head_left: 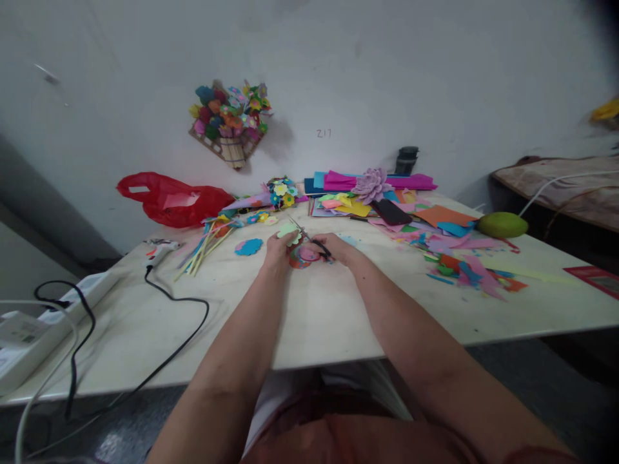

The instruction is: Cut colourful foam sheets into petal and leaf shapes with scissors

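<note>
My left hand (279, 250) pinches a pale green scalloped paper flower (289, 234) at the middle of the table. Closed around the dark handles of a pair of scissors (320, 245) is my right hand (333, 247). The scissor blades point up and left, close to the green flower's edge. Under and between both hands lie pink and orange-red paper pieces (300, 261), partly covered by my fingers. To the left of my left hand, a blue scalloped paper flower (249, 247) lies flat on the table.
Paper strips (199, 254) and a red plastic bag (181, 203) are at the left, near a glue gun (162, 253) with a black cord. Colourful scraps (471, 274), a phone (391, 211) and a green oval object (503, 225) are at the right. A power strip (91, 293) borders the left edge.
</note>
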`<action>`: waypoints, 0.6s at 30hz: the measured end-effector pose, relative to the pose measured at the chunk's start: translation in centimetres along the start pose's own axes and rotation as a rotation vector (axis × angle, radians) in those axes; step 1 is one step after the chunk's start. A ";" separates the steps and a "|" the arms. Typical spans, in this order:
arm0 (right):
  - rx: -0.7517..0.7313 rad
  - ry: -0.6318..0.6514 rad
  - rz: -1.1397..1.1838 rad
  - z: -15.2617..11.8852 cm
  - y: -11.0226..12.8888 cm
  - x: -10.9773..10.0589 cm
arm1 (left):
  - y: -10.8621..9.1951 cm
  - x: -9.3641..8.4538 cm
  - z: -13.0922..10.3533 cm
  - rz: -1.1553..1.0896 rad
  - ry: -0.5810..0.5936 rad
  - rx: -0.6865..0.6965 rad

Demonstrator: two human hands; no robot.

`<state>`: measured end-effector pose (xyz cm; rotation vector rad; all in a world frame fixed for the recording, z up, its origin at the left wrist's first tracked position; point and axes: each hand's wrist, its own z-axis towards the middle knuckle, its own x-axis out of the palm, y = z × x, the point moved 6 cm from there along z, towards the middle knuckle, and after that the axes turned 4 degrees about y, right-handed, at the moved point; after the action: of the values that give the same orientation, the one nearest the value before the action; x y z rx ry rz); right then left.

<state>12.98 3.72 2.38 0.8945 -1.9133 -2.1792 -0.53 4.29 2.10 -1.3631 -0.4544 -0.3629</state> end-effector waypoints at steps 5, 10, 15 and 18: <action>-0.028 -0.003 -0.001 0.2 -0.1 0.0 | 0.0 -0.1 0.0 0.001 -0.006 -0.004; -0.030 -0.014 -0.014 0.3 -0.4 -0.1 | 0.1 -0.1 0.2 -0.004 -0.015 -0.007; -0.024 -0.010 0.011 0.5 -0.6 -0.1 | 0.1 -0.1 0.1 -0.020 -0.020 -0.003; -0.032 -0.003 0.037 0.5 -0.6 0.0 | 0.1 -0.2 0.1 -0.019 -0.023 -0.014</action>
<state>12.94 4.27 1.84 0.8440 -1.8756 -2.1849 -0.66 4.39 1.97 -1.3779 -0.4851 -0.3673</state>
